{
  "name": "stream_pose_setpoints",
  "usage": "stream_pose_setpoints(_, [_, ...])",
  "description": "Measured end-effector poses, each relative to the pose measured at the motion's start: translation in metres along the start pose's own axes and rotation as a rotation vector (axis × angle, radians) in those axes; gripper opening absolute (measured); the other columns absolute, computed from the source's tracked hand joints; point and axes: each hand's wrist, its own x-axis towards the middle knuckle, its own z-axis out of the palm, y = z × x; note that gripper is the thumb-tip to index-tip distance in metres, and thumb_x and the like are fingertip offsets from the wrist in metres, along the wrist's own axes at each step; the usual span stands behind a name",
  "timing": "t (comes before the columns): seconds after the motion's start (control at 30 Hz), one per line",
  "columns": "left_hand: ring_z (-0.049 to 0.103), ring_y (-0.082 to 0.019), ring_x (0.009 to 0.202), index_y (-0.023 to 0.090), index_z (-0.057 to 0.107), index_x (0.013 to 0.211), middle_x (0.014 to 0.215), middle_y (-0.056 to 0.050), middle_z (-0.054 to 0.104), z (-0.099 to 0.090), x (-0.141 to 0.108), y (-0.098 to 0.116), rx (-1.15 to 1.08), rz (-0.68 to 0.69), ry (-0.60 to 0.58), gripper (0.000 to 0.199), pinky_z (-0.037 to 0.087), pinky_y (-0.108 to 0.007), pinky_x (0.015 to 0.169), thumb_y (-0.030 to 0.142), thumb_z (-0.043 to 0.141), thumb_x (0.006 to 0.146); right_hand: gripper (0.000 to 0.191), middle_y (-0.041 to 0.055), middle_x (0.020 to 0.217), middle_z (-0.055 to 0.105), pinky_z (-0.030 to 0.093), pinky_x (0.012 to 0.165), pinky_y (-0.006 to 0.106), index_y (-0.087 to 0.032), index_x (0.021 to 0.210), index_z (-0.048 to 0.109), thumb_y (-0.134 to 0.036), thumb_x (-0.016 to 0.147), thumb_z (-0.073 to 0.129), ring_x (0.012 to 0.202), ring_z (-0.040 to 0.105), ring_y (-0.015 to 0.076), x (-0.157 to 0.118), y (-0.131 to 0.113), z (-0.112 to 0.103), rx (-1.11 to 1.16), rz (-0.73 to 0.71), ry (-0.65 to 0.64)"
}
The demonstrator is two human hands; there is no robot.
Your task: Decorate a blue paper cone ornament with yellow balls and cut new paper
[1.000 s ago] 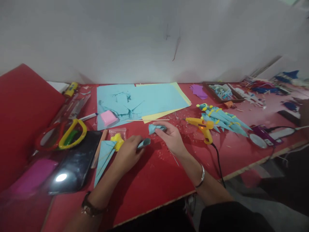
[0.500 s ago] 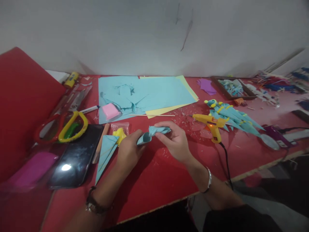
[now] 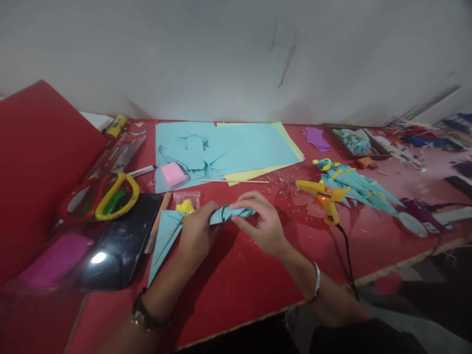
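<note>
My left hand is closed around a light blue paper cone, whose open end faces right. In the fingertips of my right hand is a twisted piece of blue paper. Its left end meets the cone's mouth and looks partly inside it. My left palm and fingers hide most of the cone. Beside my left wrist lies a folded blue paper triangle, with a small bag of yellow clay just above it.
A lit yellow glue gun lies right of my hands, its cord over the table edge. Behind it are blue paper cones with yellow beads. Blue sheets lie at the back. Scissors and a phone are at left.
The twisted blue paper has moved left and slightly down with my right hand, from beside the cone's mouth into contact with it. My left hand keeps its hold on the cone.
</note>
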Motion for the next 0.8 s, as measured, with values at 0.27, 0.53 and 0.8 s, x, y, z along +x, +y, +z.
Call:
stream_pose_setpoints(0.27, [0.045, -0.011, 0.05, 0.019, 0.045, 0.061, 0.053, 0.004, 0.05, -0.0025, 0.002, 0.0025, 0.048, -0.045, -0.04, 0.006, 0.029, -0.02, 0.048, 0.016, 0.047, 0.066, 0.012, 0.0022, 0.083, 0.054, 0.046, 0.069, 0.028, -0.022, 0.086, 0.06, -0.021, 0.075, 0.057, 0.079, 0.054, 0.013, 0.0006, 0.0002, -0.002, -0.027, -0.006, -0.039])
stream_pose_setpoints(0.53, [0.052, -0.014, 0.055, 0.02, 0.053, 0.068, 0.06, 0.002, 0.058, -0.0012, 0.0013, 0.004, 0.125, -0.103, -0.136, 0.007, 0.031, -0.021, 0.05, 0.015, 0.049, 0.065, 0.021, 0.0031, 0.088, 0.058, 0.047, 0.072, 0.029, -0.023, 0.097, 0.056, -0.024, 0.076, 0.056, 0.082, 0.055, 0.0143, -0.0012, 0.0014, -0.0017, -0.062, -0.033, -0.117])
stream_pose_setpoints(0.8, [0.052, -0.014, 0.055, 0.018, 0.053, 0.069, 0.058, 0.001, 0.058, 0.0, 0.0009, 0.0037, 0.085, -0.078, -0.167, 0.005, 0.034, -0.022, 0.052, 0.02, 0.05, 0.07, 0.028, 0.0045, 0.097, 0.055, 0.045, 0.078, 0.029, -0.022, 0.111, 0.049, -0.024, 0.083, 0.048, 0.088, 0.052, 0.0144, -0.0018, 0.0017, -0.0025, -0.082, -0.068, -0.122])
